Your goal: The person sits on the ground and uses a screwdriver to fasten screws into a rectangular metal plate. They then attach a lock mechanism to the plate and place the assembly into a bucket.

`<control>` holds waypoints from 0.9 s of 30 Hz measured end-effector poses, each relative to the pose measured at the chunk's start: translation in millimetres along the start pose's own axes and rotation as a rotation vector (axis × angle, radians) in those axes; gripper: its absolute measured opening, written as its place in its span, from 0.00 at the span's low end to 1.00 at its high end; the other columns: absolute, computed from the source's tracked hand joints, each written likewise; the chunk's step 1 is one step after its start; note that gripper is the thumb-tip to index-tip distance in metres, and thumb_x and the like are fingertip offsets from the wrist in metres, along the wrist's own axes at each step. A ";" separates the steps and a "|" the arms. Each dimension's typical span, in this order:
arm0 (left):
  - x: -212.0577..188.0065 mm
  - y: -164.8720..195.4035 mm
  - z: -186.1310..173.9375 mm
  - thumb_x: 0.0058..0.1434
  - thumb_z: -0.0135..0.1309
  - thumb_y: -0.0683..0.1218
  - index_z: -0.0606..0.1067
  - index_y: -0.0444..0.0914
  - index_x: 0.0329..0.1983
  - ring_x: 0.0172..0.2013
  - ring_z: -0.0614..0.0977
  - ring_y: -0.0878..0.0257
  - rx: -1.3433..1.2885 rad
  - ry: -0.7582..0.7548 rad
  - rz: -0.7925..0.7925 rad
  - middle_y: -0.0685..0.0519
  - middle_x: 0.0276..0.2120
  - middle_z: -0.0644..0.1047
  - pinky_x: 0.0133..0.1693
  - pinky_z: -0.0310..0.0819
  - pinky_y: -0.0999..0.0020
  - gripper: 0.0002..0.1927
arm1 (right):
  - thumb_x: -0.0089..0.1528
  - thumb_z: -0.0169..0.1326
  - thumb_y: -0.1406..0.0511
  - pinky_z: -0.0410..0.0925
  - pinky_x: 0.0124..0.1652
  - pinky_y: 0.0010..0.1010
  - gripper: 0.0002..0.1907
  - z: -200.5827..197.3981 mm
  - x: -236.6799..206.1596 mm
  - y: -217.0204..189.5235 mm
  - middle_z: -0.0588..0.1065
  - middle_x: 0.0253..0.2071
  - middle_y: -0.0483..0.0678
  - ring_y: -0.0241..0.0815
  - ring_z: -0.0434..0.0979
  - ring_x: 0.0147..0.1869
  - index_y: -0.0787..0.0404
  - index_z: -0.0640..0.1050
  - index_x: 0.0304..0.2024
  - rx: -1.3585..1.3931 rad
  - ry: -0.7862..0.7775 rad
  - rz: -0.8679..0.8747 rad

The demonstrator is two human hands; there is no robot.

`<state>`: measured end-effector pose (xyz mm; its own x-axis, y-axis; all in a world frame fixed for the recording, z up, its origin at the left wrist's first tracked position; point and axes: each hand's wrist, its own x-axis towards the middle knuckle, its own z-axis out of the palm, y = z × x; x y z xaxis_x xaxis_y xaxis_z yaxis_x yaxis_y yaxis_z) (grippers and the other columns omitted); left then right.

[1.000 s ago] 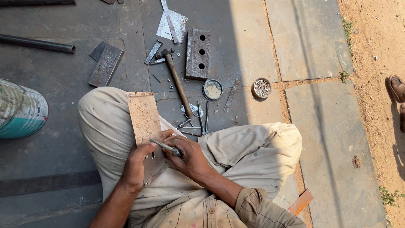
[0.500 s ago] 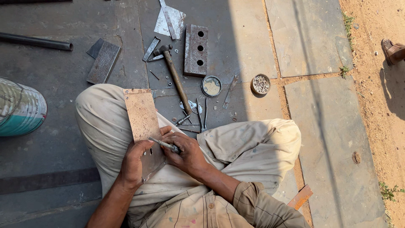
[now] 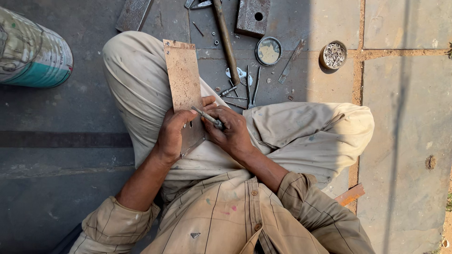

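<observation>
A long rusty metal plate (image 3: 182, 80) with small holes lies along my left thigh. My left hand (image 3: 172, 134) grips its near end, thumb on top. My right hand (image 3: 230, 131) holds a thin metal rod-like tool (image 3: 206, 115), whose tip rests on the plate near a hole, just beside my left thumb. Both hands touch the plate over my lap.
On the floor ahead lie a wooden-handled hammer (image 3: 225, 40), a drilled steel block (image 3: 253, 16), a flat metal piece (image 3: 133, 14), a round tin lid (image 3: 269, 51), a small tin of screws (image 3: 334, 54) and loose bolts and small tools (image 3: 245, 84). A sack (image 3: 30, 54) sits left.
The view has dropped and closed in on my lap, so the floor items sit higher in frame. My hands stay on the plate, with the tool still at the hole.
</observation>
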<state>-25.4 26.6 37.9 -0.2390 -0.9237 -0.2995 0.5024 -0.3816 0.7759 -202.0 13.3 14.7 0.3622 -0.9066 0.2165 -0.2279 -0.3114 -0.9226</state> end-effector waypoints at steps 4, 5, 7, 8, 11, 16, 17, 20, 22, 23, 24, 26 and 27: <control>-0.1 1.4 1.7 0.63 0.38 0.46 0.66 0.21 0.65 0.62 0.75 0.52 0.049 0.054 0.002 0.37 0.60 0.74 0.65 0.66 0.60 0.31 | 0.64 0.61 0.72 0.74 0.45 0.34 0.08 2.4 0.1 -0.3 0.80 0.44 0.53 0.46 0.82 0.45 0.66 0.78 0.45 -0.026 0.024 -0.050; -0.1 1.9 2.6 0.63 0.38 0.46 0.66 0.21 0.65 0.62 0.75 0.53 0.049 0.057 0.004 0.38 0.60 0.74 0.65 0.66 0.60 0.31 | 0.63 0.62 0.71 0.73 0.43 0.34 0.07 2.5 0.5 -0.3 0.80 0.41 0.52 0.45 0.81 0.42 0.66 0.79 0.43 -0.043 0.016 0.006; -0.4 3.3 5.2 0.63 0.39 0.46 0.66 0.22 0.65 0.62 0.75 0.54 0.046 0.057 0.011 0.38 0.60 0.74 0.65 0.66 0.60 0.31 | 0.63 0.63 0.71 0.72 0.38 0.33 0.05 1.1 1.2 -1.0 0.80 0.36 0.50 0.43 0.79 0.36 0.65 0.79 0.40 -0.082 0.002 0.114; -0.9 4.1 6.4 0.63 0.39 0.46 0.66 0.21 0.65 0.61 0.76 0.53 0.056 0.052 0.008 0.38 0.59 0.74 0.64 0.67 0.60 0.31 | 0.63 0.63 0.70 0.72 0.39 0.33 0.06 -0.5 1.4 -1.7 0.80 0.37 0.51 0.43 0.79 0.37 0.65 0.80 0.42 -0.066 -0.008 0.101; -2.1 5.6 9.5 0.63 0.40 0.46 0.67 0.21 0.67 0.57 0.77 0.53 0.059 0.033 -0.002 0.37 0.57 0.76 0.63 0.68 0.61 0.32 | 0.63 0.64 0.69 0.72 0.39 0.32 0.10 -8.2 1.2 -4.9 0.81 0.38 0.51 0.40 0.79 0.37 0.65 0.81 0.46 -0.035 -0.023 0.114; -1.7 4.6 7.9 0.63 0.41 0.47 0.62 0.21 0.69 0.52 0.78 0.52 -0.185 -0.032 -0.081 0.35 0.56 0.75 0.56 0.72 0.60 0.34 | 0.65 0.60 0.68 0.74 0.42 0.24 0.13 -21.0 -5.5 -10.5 0.83 0.37 0.46 0.29 0.81 0.40 0.62 0.82 0.52 0.214 -0.051 0.433; -0.8 4.2 6.7 0.63 0.41 0.47 0.61 0.21 0.70 0.52 0.78 0.53 -0.236 -0.070 -0.095 0.35 0.56 0.74 0.56 0.72 0.61 0.35 | 0.66 0.60 0.69 0.74 0.45 0.24 0.12 -23.5 -6.2 -9.8 0.83 0.40 0.46 0.29 0.81 0.43 0.64 0.82 0.52 0.271 -0.039 0.392; 1.0 4.1 5.0 0.64 0.42 0.48 0.59 0.20 0.72 0.53 0.77 0.53 -0.343 -0.152 -0.122 0.33 0.58 0.74 0.57 0.72 0.62 0.37 | 0.68 0.59 0.69 0.76 0.50 0.25 0.10 -26.3 -8.1 -5.9 0.82 0.47 0.46 0.30 0.80 0.49 0.66 0.82 0.50 0.409 -0.018 0.338; 1.1 5.0 6.1 0.65 0.43 0.48 0.59 0.20 0.72 0.53 0.77 0.52 -0.344 -0.168 -0.110 0.31 0.60 0.73 0.58 0.72 0.61 0.37 | 0.67 0.60 0.68 0.76 0.48 0.25 0.10 -25.1 -8.3 -0.3 0.82 0.45 0.45 0.30 0.80 0.47 0.67 0.81 0.50 0.459 -0.023 0.377; 0.9 5.8 7.5 0.64 0.43 0.48 0.59 0.20 0.72 0.56 0.76 0.51 -0.321 -0.141 -0.098 0.31 0.61 0.72 0.57 0.73 0.60 0.37 | 0.66 0.59 0.68 0.72 0.40 0.24 0.11 -25.8 -8.3 3.9 0.82 0.42 0.46 0.30 0.78 0.41 0.67 0.82 0.49 0.406 -0.008 0.445; 0.6 6.9 9.0 0.63 0.43 0.48 0.58 0.21 0.72 0.58 0.76 0.50 -0.298 -0.113 -0.085 0.31 0.62 0.71 0.57 0.73 0.59 0.38 | 0.66 0.59 0.68 0.68 0.32 0.24 0.11 -27.5 -7.9 9.6 0.83 0.40 0.46 0.31 0.75 0.35 0.67 0.82 0.49 0.354 0.006 0.513; -1.3 9.3 12.3 0.61 0.43 0.49 0.55 0.25 0.73 0.62 0.74 0.48 -0.247 -0.051 -0.054 0.31 0.65 0.68 0.57 0.73 0.57 0.39 | 0.66 0.60 0.67 0.65 0.28 0.22 0.11 -32.7 -7.3 25.2 0.83 0.37 0.46 0.30 0.75 0.32 0.67 0.82 0.49 0.297 0.066 0.557; -2.2 10.9 13.4 0.60 0.43 0.49 0.53 0.30 0.75 0.64 0.73 0.47 -0.212 -0.025 -0.030 0.31 0.65 0.67 0.57 0.73 0.57 0.40 | 0.67 0.60 0.66 0.67 0.32 0.21 0.11 -38.8 -5.0 36.7 0.82 0.37 0.46 0.29 0.77 0.35 0.67 0.82 0.49 0.291 0.118 0.522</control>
<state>-30.6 24.9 54.5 -0.2758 -0.9117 -0.3047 0.6577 -0.4101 0.6319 -247.3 -4.6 -7.8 0.1628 -0.9493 -0.2689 -0.0856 0.2579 -0.9624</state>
